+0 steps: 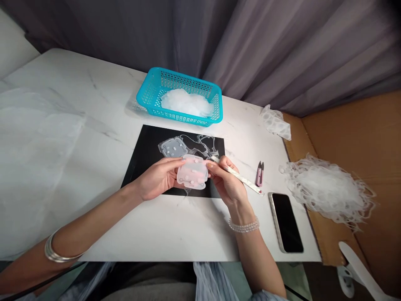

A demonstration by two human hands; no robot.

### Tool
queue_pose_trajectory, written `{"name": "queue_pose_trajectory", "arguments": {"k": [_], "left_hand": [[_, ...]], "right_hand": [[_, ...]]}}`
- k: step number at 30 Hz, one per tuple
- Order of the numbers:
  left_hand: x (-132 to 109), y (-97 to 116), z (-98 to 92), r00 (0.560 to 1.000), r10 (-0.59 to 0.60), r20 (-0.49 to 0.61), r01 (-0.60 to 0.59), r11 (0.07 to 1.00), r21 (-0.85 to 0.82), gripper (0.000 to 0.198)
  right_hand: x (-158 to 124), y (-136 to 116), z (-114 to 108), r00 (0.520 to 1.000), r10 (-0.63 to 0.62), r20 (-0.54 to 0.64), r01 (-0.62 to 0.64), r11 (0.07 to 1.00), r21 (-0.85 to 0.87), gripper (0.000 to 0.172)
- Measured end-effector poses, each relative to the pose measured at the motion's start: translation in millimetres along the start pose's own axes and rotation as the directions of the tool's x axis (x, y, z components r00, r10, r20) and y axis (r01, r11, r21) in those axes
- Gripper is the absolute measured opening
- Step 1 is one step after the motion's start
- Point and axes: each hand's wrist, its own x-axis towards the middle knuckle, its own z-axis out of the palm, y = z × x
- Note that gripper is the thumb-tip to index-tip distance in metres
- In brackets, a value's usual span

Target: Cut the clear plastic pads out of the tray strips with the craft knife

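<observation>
A translucent, squarish silicone-like pad (191,172) with small raised nubs is held up over a black mat (138,167). My left hand (159,179) pinches its left edge, thumb on top. On its right edge, the thumb and finger of my right hand (230,182) grip the upper corner. That same hand also keeps a slim white pen-like stick (242,179) tucked across it, slanting down to the right. Behind the pad, a similar pad (173,147) lies on the mat, joined to or touching a thin clear frame of scrap (206,146).
A blue basket (181,119) with translucent pieces stands at the back. To the right lie pink thread snips (260,173), a phone (286,223), a crumpled clear sheet (275,121) and a heap of stringy scrap (326,188) by cardboard (354,129). Plastic sheeting (34,167) covers the left.
</observation>
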Motion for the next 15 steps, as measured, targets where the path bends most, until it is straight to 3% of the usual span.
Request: {"name": "queue_pose_trajectory", "arguments": {"k": [15], "left_hand": [[-0.4, 2.0, -5.6, 0.991, -0.13, 0.014, 0.13, 0.991, 0.018, 0.05]], "right_hand": [[-5.8, -3.1, -3.9, 1.0, 0.007, -0.011, -0.006, 0.996, 0.094, 0.048]]}}
